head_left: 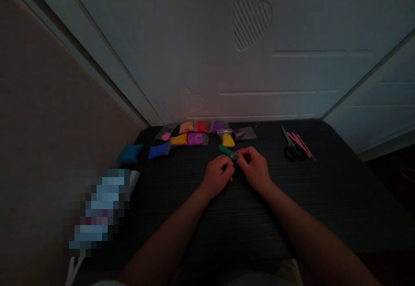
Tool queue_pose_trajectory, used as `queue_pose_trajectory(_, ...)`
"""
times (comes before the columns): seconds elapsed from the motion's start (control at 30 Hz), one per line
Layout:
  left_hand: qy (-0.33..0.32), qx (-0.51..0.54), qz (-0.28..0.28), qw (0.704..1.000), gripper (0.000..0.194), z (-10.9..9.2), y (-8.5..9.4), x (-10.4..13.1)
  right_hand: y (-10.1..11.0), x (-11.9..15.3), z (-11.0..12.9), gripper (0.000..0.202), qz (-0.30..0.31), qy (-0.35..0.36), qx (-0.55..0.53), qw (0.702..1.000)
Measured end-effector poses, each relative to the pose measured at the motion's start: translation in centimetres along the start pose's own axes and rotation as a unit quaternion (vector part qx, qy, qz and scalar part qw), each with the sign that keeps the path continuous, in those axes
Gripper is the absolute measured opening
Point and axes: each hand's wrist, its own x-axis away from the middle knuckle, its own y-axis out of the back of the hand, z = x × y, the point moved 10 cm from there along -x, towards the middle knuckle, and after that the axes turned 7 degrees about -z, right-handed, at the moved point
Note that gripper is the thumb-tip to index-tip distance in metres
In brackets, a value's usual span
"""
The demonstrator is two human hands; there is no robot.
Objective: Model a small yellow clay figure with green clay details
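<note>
Both of my hands meet over the middle of a dark table [220, 217]. Between them is a small clear packet of green clay [226, 150]. My left hand [218, 175] pinches its near edge, and my right hand [253, 167] pinches its right end. A tiny yellow piece [231, 179] shows just below my left fingertips. Just beyond the green packet lies a packet of yellow clay [228, 140]. What the fingertips cover is hidden.
Packets of orange [179, 140], magenta [195, 138], red [202, 126] and blue clay [158, 150] lie at the back left. Black-handled scissors [291, 147] and pink tools [302, 144] lie right. A blurred-out object [100, 210] is at the left edge.
</note>
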Motion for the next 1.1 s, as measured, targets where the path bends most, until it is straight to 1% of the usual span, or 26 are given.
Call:
queue_pose_trajectory(0.13, 0.019, -0.035, -0.066, 0.997, 0.02, 1.2, 1.4, -0.3, -0.3, 0.2, 1.1, 0.008, 0.01, 0.03, 0.0, 1.0)
queue_pose_trajectory(0.23, 0.022, -0.066, -0.095, 0.993, 0.019, 1.7, 1.9, -0.4, -0.1, 0.2, 1.3, 0.008, -0.004, 0.035, 0.016, 0.999)
queue_pose_trajectory(0.37, 0.003, -0.09, -0.105, 0.99, 0.017, 1.2, 2.2, -0.3, 0.2, 0.2, 0.9, 0.008, -0.016, 0.026, 0.026, 0.999)
queue_pose_trajectory(0.43, -0.016, -0.091, -0.118, 0.989, 0.007, 0.7, 2.8, -0.1, 0.2, 0.2, 0.7, 0.006, -0.009, 0.019, 0.016, 1.0)
queue_pose_trajectory(0.47, -0.035, -0.091, -0.124, 0.987, 0.005, 0.2, 3.1, 0.0, 0.2, 0.2, 0.5, 0.006, -0.003, 0.013, 0.009, 1.0)
queue_pose_trajectory(0.5, -0.058, -0.094, -0.125, 0.986, 0.018, -0.3, 3.3, 0.0, 0.1, 0.2, 0.4, 0.005, 0.002, 0.005, -0.001, 1.0)
queue_pose_trajectory(0.53, -0.083, -0.1, -0.12, 0.984, 0.032, -0.8, 3.4, 0.1, 0.0, 0.2, 0.1, 0.006, 0.008, -0.004, -0.012, 1.0)
queue_pose_trajectory(0.6, -0.121, -0.123, -0.089, 0.981, 0.056, -1.4, 2.8, 0.1, -0.2, 0.3, -0.4, 0.008, 0.02, -0.024, -0.038, 0.999)
queue_pose_trajectory(0.63, -0.127, -0.139, -0.069, 0.98, 0.063, -1.4, 2.4, 0.0, -0.4, 0.3, -0.6, 0.009, 0.028, -0.034, -0.053, 0.998)
queue_pose_trajectory(0.67, -0.128, -0.154, -0.05, 0.979, 0.066, -1.2, 1.9, 0.0, -0.6, 0.4, -0.8, 0.009, 0.037, -0.043, -0.068, 0.996)
queue_pose_trajectory(0.77, -0.136, -0.181, -0.01, 0.974, 0.061, -0.9, 0.9, -0.2, -1.0, 0.5, -1.1, 0.01, 0.056, -0.063, -0.109, 0.99)
queue_pose_trajectory(0.83, -0.145, -0.184, 0.002, 0.972, 0.057, -0.8, 0.6, -0.2, -1.1, 0.5, -1.3, 0.011, 0.059, -0.074, -0.129, 0.987)
queue_pose_trajectory(0.97, -0.145, -0.159, -0.004, 0.976, 0.052, -0.8, 0.8, -0.1, -1.1, 0.5, -1.5, 0.012, 0.057, -0.088, -0.154, 0.983)
queue_pose_trajectory(1.1, -0.13, -0.129, -0.016, 0.983, 0.046, -0.4, 1.1, -0.1, -1.2, 0.4, -1.6, 0.012, 0.053, -0.084, -0.161, 0.982)
